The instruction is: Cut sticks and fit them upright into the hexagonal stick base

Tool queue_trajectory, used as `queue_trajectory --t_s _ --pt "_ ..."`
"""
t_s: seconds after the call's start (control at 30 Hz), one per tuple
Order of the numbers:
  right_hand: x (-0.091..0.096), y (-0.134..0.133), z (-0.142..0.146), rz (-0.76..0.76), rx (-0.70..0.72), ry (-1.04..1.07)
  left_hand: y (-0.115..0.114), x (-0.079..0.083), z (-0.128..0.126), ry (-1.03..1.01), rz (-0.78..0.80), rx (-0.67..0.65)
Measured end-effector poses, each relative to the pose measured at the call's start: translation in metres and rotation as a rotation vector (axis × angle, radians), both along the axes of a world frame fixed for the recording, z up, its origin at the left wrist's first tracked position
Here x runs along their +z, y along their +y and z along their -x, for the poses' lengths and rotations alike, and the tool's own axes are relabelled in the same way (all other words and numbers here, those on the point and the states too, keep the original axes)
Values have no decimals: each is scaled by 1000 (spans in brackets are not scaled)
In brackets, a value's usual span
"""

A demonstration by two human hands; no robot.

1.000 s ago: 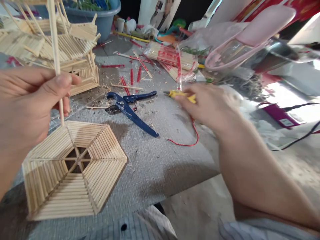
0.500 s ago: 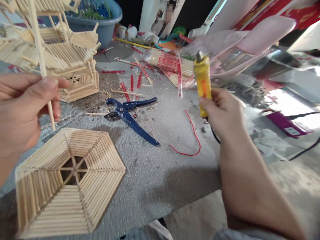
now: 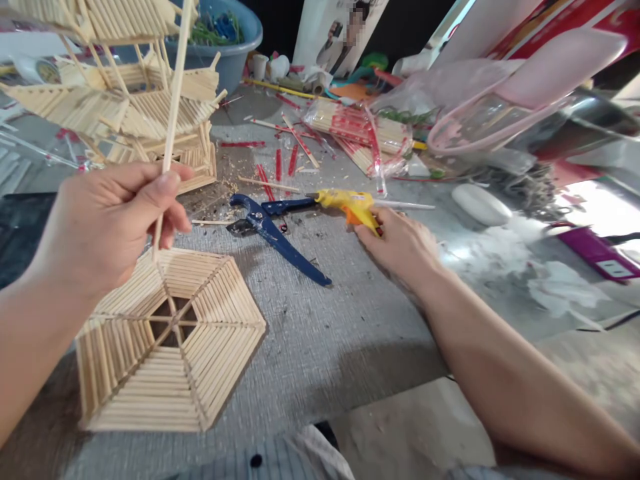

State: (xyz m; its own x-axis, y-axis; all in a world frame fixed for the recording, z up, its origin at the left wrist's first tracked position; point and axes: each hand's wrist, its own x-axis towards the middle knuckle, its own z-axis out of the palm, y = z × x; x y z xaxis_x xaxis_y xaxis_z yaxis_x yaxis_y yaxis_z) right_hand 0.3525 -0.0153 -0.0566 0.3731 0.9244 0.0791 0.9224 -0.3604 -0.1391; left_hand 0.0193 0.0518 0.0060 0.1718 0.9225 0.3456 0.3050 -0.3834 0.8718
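Note:
My left hand point(image 3: 115, 227) pinches a long wooden stick point(image 3: 176, 100) upright, its lower end over the far edge of a flat polygonal stick panel point(image 3: 225, 373). That panel has slats in rings and crossing ribs over a hole in its middle. My right hand point(image 3: 400, 243) is closed round the handle of a yellow glue gun point(image 3: 345, 200), which lies low at the table surface with its nozzle pointing left. The nozzle is beside the handle of blue cutting pliers point(image 3: 290, 247). A tiered stick model point(image 3: 150, 113) stands behind my left hand.
A blue basin point(image 3: 245, 50) stands at the back left. Packed sticks in red-printed wrap point(image 3: 360, 127) and red scraps lie across the grey table point(image 3: 310, 360). A pink-rimmed clear container point(image 3: 500, 100), a white oval object point(image 3: 483, 203) and a purple box point(image 3: 590, 247) are at the right.
My right hand has lowered the glue gun to the table and turned its nozzle from upward to leftward. My left hand with the stick has shifted right, over the panel's far edge.

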Motion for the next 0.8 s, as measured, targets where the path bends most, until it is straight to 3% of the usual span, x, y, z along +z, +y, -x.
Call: queue_trajectory --t_s 0.07,0.3,0.5,0.6,0.67,0.8 --pt "3 -1 -1 35 8 -21 -2 4 -2 -72 81 -78" --pt "19 -8 -20 42 91 10 -2 6 -4 -175 156 -98" --pt "25 -9 -31 96 15 -103 -1 8 -2 -151 169 -76" --pt "33 -2 -4 -101 189 -113 3 11 -1 -103 167 -54" --pt "40 5 29 -129 301 -23 5 11 1 -71 151 -46" --pt "45 16 101 240 446 -35 2 5 5 -126 116 -76"
